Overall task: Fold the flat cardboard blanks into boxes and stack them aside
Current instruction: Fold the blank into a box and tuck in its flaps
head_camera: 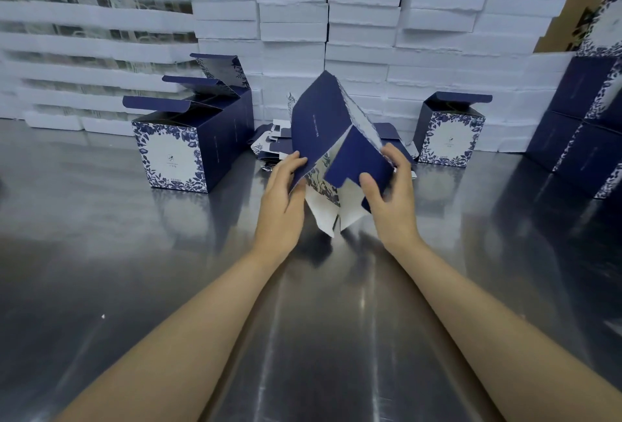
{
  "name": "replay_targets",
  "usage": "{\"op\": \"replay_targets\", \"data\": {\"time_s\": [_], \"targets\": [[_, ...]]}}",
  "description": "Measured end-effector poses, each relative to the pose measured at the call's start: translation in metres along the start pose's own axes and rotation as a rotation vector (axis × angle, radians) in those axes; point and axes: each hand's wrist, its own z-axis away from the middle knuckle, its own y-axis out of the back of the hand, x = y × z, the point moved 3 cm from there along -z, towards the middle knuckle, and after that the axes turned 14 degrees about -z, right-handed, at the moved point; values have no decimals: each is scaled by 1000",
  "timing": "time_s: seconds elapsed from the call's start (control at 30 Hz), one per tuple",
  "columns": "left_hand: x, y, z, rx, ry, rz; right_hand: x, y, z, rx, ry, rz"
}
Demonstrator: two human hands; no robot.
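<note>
The half-opened blank (323,125) is held up off the counter (101,236) between both hands, at about 12 o'clock from the person and just in front of the heap of flat blanks (272,142) lying behind it. Its long axis leans from the loose white bottom flaps (331,213) at 6 o'clock up to its top corner at 12 o'clock, tilted slightly right, so the open bottom end faces the person and the closed navy panel faces away to the left. The left hand (284,199) is closed on the blank's left edge, fingertips curled over the navy panel near 9 o'clock of the piece. The right hand (392,186) grips the right side, thumb pressed on the navy flap (356,162) at about 4 o'clock and the other fingers wrapped behind the patterned wall. That flap lies directly under the right thumb, so the right hand looks the nearer one for folding the bottom shut, with the left steadying; the white flaps hang between the two wrists, clear of the counter. Finished boxes stand aside: a cluster of open boxes (188,139) at 10 o'clock, a single open box (451,132) at 2 o'clock, and a stack of boxes (592,125) at 3 o'clock
</note>
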Motion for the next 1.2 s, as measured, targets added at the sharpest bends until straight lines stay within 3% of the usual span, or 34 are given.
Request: {"op": "replay_targets", "data": {"time_s": [0.27, 0.4, 0.57, 0.87, 1.07, 1.2], "targets": [[1, 6, -3, 55, 131, 112, 5, -4, -2, -56, -40, -17], [3, 3, -1, -9, -35, 11, 6, -3, -2, -46, -40, 46], [0, -6, 2, -99, -122, -95, 6, -5, -1, -52, -97, -33], [8, -4, 5, -92, -274, -219, 9, -3, -2, -61, -180, -137], [9, -4, 5, -91, -286, -215, 3, -10, 3, -244, -54, 81], [8, -4, 4, -82, -289, -205, -1, -14, 6, -281, -82, 223]]}}
